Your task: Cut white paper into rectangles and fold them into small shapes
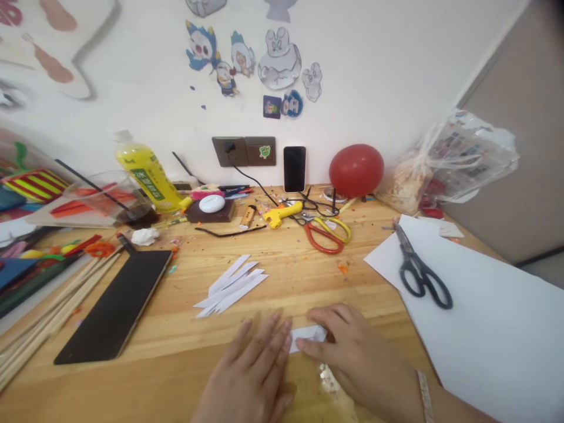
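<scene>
View from above of a cluttered wooden table [308, 276]. At the near edge, two bare hands lie flat, palms down, with a small piece of white paper [309, 334] between them. The left hand [253, 373] has its fingers straight and close together, pointing away from the person, and its fingertips cover the paper's left end. The right hand [355, 352] comes in from the right with fingers stretched leftward, loosely together, resting along the paper's near and right edges. Neither hand grips anything; both seem to press down.

The paper's long axis runs left to right, so only its middle shows in the gap between the hands (how far it extends under them cannot be told). Both hands touch it about equally.

Just beyond the left hand lies a fanned pile of white paper strips [231, 286]. To the right, black scissors [420, 271] rest on a large white sheet [493, 341]. A black board [117, 305] lies to the left.
</scene>
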Demonstrator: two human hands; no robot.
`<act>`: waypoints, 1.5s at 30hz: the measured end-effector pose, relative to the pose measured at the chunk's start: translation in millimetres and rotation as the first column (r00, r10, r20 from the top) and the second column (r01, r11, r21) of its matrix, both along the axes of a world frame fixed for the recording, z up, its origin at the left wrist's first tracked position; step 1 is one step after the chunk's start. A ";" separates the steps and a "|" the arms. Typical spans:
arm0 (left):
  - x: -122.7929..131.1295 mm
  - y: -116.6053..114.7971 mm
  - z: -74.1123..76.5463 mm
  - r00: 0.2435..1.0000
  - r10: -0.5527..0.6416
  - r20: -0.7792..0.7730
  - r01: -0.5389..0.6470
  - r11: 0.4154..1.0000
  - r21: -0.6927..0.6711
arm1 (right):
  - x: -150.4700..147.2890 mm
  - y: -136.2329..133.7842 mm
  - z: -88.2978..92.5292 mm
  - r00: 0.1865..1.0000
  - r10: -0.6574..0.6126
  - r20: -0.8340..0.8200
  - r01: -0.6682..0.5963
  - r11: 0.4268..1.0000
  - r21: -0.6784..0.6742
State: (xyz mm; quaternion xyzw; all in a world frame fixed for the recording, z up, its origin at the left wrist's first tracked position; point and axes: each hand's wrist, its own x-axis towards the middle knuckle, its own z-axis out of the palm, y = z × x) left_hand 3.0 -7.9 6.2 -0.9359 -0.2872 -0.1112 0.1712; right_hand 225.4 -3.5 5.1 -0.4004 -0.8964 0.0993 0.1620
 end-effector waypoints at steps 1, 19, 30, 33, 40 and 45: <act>-1.6 0.0 -1.7 1.000 -0.001 0.001 0.001 1.000 -0.004 | 3.0 0.0 2.8 1.000 0.004 0.001 -0.004 1.000 -0.031; 7.3 1.2 -10.6 0.959 -0.016 0.284 0.031 0.998 -0.050 | 1.7 5.6 -4.8 0.986 0.139 -0.087 -0.123 0.979 0.161; 15.5 6.4 -9.0 0.874 0.233 0.427 -0.047 0.915 -0.402 | -11.3 5.4 -3.8 0.984 -0.077 -0.161 0.077 0.997 -0.007; 18.6 7.4 -7.2 0.865 0.333 0.375 -0.128 0.870 -0.477 | -13.8 4.9 -3.3 0.981 -0.151 -0.121 0.141 0.986 -0.089; 19.0 8.2 -9.6 0.867 0.363 0.341 -0.163 0.854 -0.495 | -13.4 5.4 -0.6 0.972 -0.226 -0.068 0.210 0.959 -0.190; 17.7 4.4 -11.9 0.849 0.368 0.380 -0.122 0.834 -0.538 | -13.5 3.5 1.4 0.971 -0.228 -0.073 0.202 0.942 -0.267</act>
